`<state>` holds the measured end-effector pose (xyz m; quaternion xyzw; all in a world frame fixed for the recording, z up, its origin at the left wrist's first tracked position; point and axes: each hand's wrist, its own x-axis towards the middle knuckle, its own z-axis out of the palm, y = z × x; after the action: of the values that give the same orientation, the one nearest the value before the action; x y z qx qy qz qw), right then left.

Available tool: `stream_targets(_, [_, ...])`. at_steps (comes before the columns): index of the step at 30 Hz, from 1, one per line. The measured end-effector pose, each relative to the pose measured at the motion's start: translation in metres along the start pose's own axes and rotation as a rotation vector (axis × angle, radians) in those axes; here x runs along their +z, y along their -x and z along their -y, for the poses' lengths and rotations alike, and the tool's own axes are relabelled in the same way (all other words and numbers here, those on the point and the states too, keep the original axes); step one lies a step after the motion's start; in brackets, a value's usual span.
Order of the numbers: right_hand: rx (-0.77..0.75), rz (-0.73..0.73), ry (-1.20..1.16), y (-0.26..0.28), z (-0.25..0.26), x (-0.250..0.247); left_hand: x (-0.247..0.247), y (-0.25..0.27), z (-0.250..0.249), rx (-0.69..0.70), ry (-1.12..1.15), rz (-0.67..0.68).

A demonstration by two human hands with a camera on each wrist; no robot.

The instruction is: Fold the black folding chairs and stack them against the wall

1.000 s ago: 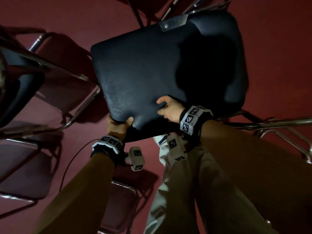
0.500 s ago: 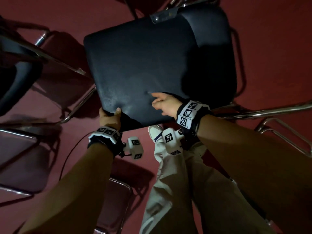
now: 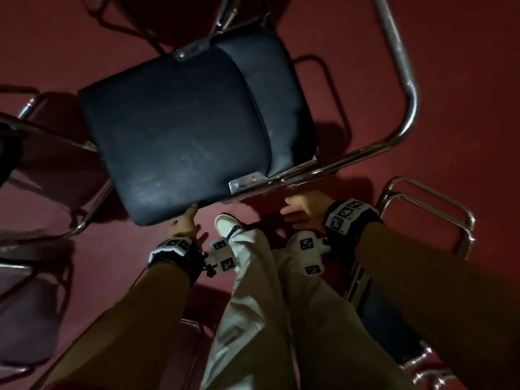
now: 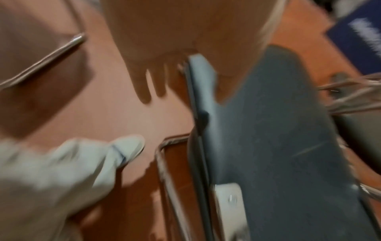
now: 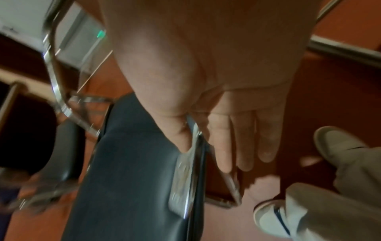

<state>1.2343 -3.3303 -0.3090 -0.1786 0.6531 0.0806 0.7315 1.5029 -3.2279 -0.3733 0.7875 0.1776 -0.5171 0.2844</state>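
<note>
A black folding chair fills the middle of the head view, its padded seat [image 3: 180, 142] tipped toward the backrest and its chrome frame [image 3: 405, 108] curving off to the right. My left hand [image 3: 184, 226] touches the seat's near corner. In the left wrist view the seat [image 4: 278, 130] has its edge between the thumb and the straight fingers of that hand [image 4: 185, 97]. My right hand [image 3: 298, 211] hangs open just below the seat's metal bracket [image 3: 244, 182]. In the right wrist view its [image 5: 206, 159] thumb lies along the bracket [image 5: 183, 179] with the fingers straight.
More chrome-framed chairs crowd round on the red carpet: one at the left [image 3: 56, 130], a seat at lower left [image 3: 25, 319], another frame at the right [image 3: 439, 215]. My legs and a white shoe [image 3: 228, 223] stand just below the seat.
The right hand has come off the top of the seat and moved right, below the frame. The left hand's curled grip on the near corner has loosened. The seat has swung away.
</note>
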Motion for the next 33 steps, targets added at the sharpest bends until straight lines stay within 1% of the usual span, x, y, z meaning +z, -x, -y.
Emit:
stream_targets(1, [-0.012, -0.038, -0.062, 0.001, -0.007, -0.013, 0.014, 0.014, 0.003, -0.039, 0.006, 0.075])
stream_targets(4, [-0.094, -0.137, -0.322, 0.003, -0.017, -0.046, 0.044, 0.02, 0.011, -0.099, 0.037, 0.183])
stream_targets(6, [-0.184, -0.202, -0.478, 0.003, -0.016, -0.067, 0.06, 0.021, 0.011, -0.091, 0.088, 0.207])
stream_targets(8, [-0.286, -0.266, -0.588, 0.002, -0.011, -0.081, 0.071, 0.017, 0.01, -0.093, 0.139, 0.199])
stream_targets(11, [-0.423, -0.358, -0.623, 0.004, 0.005, -0.1, 0.081, 0.008, 0.008, -0.088, 0.158, 0.188])
stream_targets(13, [-0.483, -0.37, -0.722, 0.005, 0.018, -0.112, 0.084, 0.001, 0.006, -0.082, 0.098, 0.207])
stream_targets(15, [-0.52, -0.315, -0.982, 0.01, 0.033, -0.119, 0.083, -0.003, 0.004, -0.1, 0.075, 0.243])
stream_targets(16, [-0.529, -0.283, -1.084, 0.014, 0.041, -0.121, 0.082, -0.008, 0.003, -0.103, 0.072, 0.254])
stream_targets(17, [-0.532, -0.268, -1.132, 0.019, 0.05, -0.121, 0.082, -0.01, 0.003, -0.098, 0.059, 0.262])
stream_targets(18, [-0.524, -0.272, -1.136, 0.022, 0.056, -0.122, 0.082, -0.014, 0.002, -0.095, 0.065, 0.266])
stream_targets(20, [-0.492, -0.289, -1.089, 0.021, 0.062, -0.122, 0.084, -0.015, 0.002, -0.101, 0.151, 0.272])
stream_targets(22, [-0.478, -0.332, -1.06, 0.015, 0.063, -0.122, 0.088, -0.011, -0.002, -0.105, 0.222, 0.257])
stream_targets(25, [-0.496, -0.393, -1.086, 0.006, 0.062, -0.121, 0.09, -0.005, -0.007, -0.139, 0.333, 0.23])
stream_targets(27, [-0.521, -0.41, -1.101, 0.006, 0.064, -0.121, 0.092, 0.0, -0.01, -0.156, 0.461, 0.254])
stream_targets(28, [-0.537, -0.416, -1.105, 0.006, 0.064, -0.121, 0.093, 0.003, -0.012, -0.155, 0.491, 0.264])
stream_targets(30, [-0.556, -0.44, -1.1, 0.005, 0.064, -0.121, 0.094, 0.006, -0.011, -0.158, 0.437, 0.259])
stream_targets(33, [-0.563, -0.473, -1.102, 0.003, 0.065, -0.12, 0.091, 0.001, -0.01, -0.172, 0.376, 0.217])
